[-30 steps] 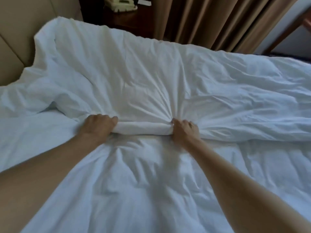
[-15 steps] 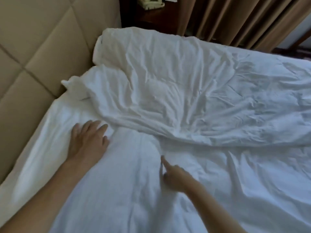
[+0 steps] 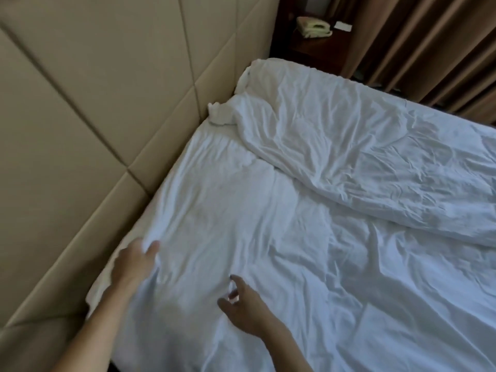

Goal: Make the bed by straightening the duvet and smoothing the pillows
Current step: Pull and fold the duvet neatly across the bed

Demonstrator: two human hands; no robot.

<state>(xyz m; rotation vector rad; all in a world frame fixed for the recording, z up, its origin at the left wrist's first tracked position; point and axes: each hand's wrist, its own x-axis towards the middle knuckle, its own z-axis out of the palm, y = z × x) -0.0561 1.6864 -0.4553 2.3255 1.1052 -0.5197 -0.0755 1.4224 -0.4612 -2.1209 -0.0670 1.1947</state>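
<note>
The left hand (image 3: 132,264) lies on the duvet (image 3: 268,224) edge, fingers hidden in cloth, grip unclear. Right of it, the right hand (image 3: 245,308) hovers, fingers loosely spread.

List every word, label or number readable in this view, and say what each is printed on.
None can be read.
The telephone on the nightstand: any markings too small and blurred.
The white card beside it: blank or too blurred to tell.
The duvet and headboard show no print.

Beige padded headboard (image 3: 94,103); telephone (image 3: 314,27) on dark nightstand (image 3: 308,49); brown curtains (image 3: 429,44).
</note>
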